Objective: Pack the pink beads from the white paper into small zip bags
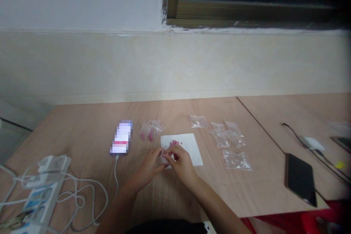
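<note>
My left hand [151, 166] is closed on a small clear plastic bag [162, 158], held over the left edge of a white sheet of paper [195, 153]. My right hand [179, 161] is at the mouth of this bag with thumb and fingers pinched together. What sits between those fingertips is too small to make out. Just beyond the right hand, several pink beads [174, 142] lie in a loose pile on the paper. Up and left of the paper rest small zip bags [146, 130] with pink beads in their bottoms.
Several clear zip bags [237, 160] lie right of the paper, another bag [199, 121] behind it. A lit phone [121, 138] on a white cable is at the left. A power strip [46, 193] with tangled cords fills the left corner. A dark phone [301, 179] lies at the right edge.
</note>
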Demonstrator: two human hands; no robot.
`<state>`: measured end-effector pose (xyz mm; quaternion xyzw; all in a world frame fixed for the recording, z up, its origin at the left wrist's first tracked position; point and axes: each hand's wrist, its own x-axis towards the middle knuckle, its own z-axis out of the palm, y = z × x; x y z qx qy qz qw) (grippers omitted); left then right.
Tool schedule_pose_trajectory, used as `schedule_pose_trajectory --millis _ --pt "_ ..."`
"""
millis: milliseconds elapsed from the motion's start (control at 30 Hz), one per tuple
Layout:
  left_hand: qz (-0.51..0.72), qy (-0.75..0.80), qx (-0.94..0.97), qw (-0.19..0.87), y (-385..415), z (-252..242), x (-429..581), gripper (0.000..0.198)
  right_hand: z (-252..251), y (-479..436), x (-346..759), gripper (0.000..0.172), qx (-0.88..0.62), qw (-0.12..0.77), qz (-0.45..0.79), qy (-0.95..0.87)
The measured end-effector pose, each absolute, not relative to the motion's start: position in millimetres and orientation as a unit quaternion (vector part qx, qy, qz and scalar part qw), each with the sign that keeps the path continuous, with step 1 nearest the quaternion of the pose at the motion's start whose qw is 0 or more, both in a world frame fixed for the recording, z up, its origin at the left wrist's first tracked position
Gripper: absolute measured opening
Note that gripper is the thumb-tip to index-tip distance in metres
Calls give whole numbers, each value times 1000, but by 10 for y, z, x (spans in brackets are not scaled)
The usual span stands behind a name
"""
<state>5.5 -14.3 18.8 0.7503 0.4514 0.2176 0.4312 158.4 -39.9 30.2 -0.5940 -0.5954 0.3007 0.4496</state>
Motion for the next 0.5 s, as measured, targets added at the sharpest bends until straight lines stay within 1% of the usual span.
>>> schedule_pose_trajectory --millis 100,200,267,367,500 --pt "215 436 762 428 -137 154 74 30 289 -447 1510 13 -590 428 305 -613" --pt "214 434 763 430 -121 131 48 33 190 -402 1620 13 -587 435 326 -600" --pt "217 444 759 424 -109 130 25 36 96 -316 1743 14 -627 441 313 -560" --pt "221 464 752 413 -97 145 -4 36 -55 -154 1903 17 -718 408 262 -500" --pt "222 476 744 413 -105 154 -41 37 -184 -17 1986 19 -744 378 257 -487"
